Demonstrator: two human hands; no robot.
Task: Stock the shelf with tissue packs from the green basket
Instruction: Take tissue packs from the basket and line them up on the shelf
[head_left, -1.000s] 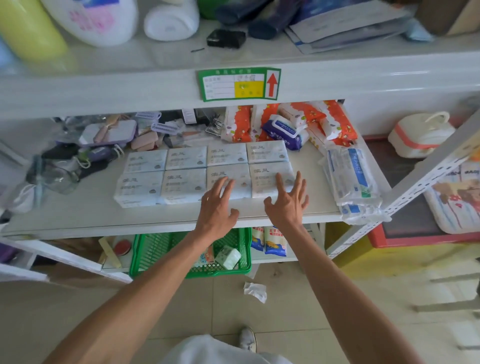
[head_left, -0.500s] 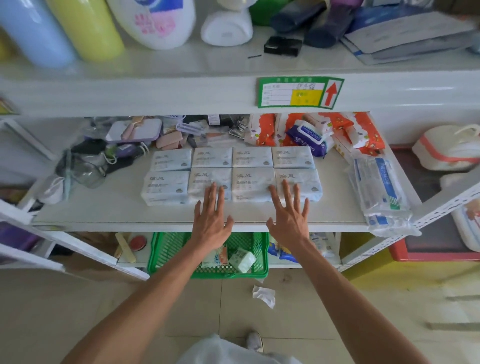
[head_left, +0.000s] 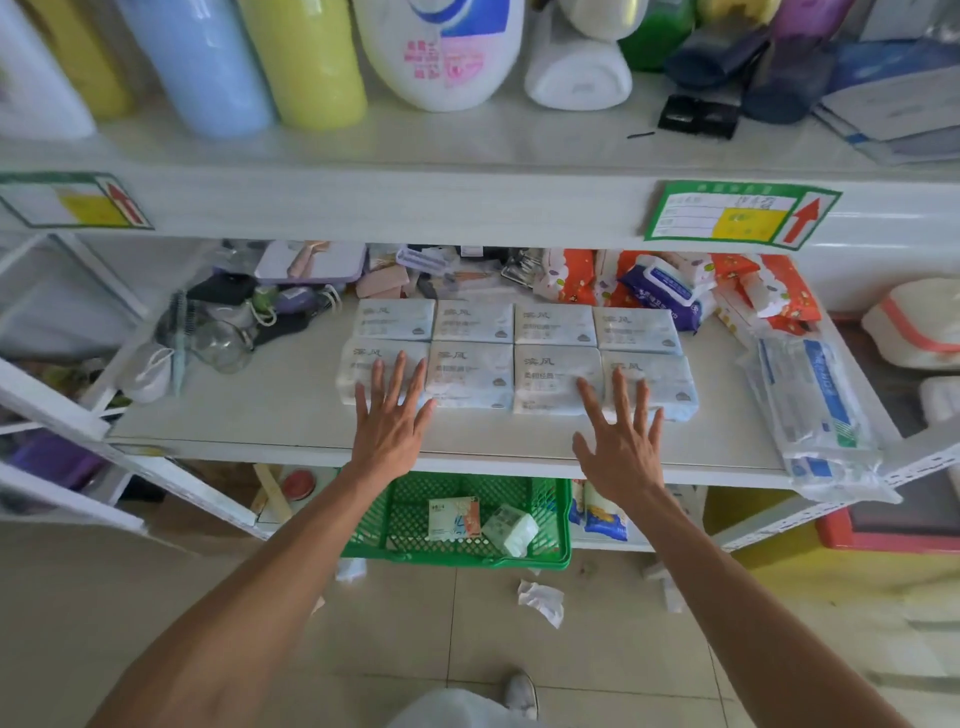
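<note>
Several pale blue tissue packs (head_left: 470, 376) lie in two neat rows on the white middle shelf (head_left: 291, 415). My left hand (head_left: 392, 421) is spread flat, its fingertips resting on the front left pack (head_left: 358, 371). My right hand (head_left: 621, 441) is also spread, fingertips touching the front right packs (head_left: 670, 387). Neither hand holds anything. Below the shelf stands the green basket (head_left: 457, 556), with a small boxed pack (head_left: 451, 518) and a pale green wrapped pack (head_left: 511, 529) inside.
Orange and purple wipe packs (head_left: 660, 286) are piled at the shelf's back right; a clear plastic package (head_left: 810, 410) overhangs the right edge. Clutter and a glass jar (head_left: 221, 343) fill the back left. Bottles (head_left: 306, 57) stand on the top shelf. Crumpled paper (head_left: 540, 600) lies on the floor.
Both hands have spread further apart along the front row of packs, the left one moving to the leftmost pack. The camera has come closer and shifted left.
</note>
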